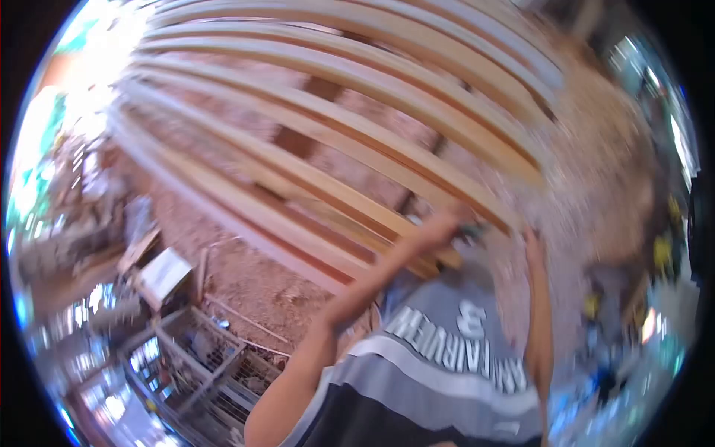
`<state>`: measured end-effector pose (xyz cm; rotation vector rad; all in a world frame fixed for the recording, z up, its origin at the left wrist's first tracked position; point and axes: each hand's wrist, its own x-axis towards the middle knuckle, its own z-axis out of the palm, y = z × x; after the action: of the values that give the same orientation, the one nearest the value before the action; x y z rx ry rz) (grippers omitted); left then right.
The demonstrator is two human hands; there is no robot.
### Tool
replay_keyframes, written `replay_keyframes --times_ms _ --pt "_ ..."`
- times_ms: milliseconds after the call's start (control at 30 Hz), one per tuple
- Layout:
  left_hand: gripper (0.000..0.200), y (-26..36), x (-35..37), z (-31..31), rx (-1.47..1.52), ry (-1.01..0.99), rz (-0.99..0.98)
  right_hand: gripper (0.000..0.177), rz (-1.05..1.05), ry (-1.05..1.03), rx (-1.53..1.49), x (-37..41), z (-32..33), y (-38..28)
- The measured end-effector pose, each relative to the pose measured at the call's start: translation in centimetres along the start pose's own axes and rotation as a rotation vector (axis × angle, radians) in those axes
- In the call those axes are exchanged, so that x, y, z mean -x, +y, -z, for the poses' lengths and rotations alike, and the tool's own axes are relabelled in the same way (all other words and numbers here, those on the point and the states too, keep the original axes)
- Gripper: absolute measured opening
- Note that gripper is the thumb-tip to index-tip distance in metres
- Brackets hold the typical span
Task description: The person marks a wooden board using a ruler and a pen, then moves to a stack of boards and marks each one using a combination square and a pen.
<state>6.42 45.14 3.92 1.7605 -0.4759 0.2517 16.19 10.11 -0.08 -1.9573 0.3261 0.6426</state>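
Note:
Several long planed wooden beams (pixel 357 141) lie side by side, fanning from the far left toward me. My left hand (pixel 447 227) is close to the near end of one beam, by a small dark greenish thing (pixel 469 235) too blurred to name. Its fingers look curled around that thing, though blur softens their outline. Just past the end of the same beam is my right hand (pixel 532 246), apart from the left one. Motion smears its fingers, so their closure and contents do not show. My grey and black jersey (pixel 439 343) fills the lower middle.
Pale sawdust (pixel 596 164) is heaped to the right of the beam ends. Reddish chips cover the ground (pixel 253 276) below the beams. At lower left are a metal frame with mesh (pixel 201 357) and a white box (pixel 165 276). Blurred clutter lines the right edge.

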Motion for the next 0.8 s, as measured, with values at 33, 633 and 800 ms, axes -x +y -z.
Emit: replay_keyframes --times_ms 33,633,800 --pt "0.026 2.0 -0.9 1.3 0.005 -0.083 0.06 0.05 -0.016 0.055 0.106 1.6 -1.3 -3.4" --pt "0.019 3.2 -1.7 2.3 0.23 -0.106 0.728 0.034 0.268 0.137 0.35 10.0 -2.9 -13.2" --pt "0.014 2.0 -7.8 0.2 0.458 -0.251 0.801 0.028 0.306 -0.044 0.201 16.4 -1.7 -10.1"
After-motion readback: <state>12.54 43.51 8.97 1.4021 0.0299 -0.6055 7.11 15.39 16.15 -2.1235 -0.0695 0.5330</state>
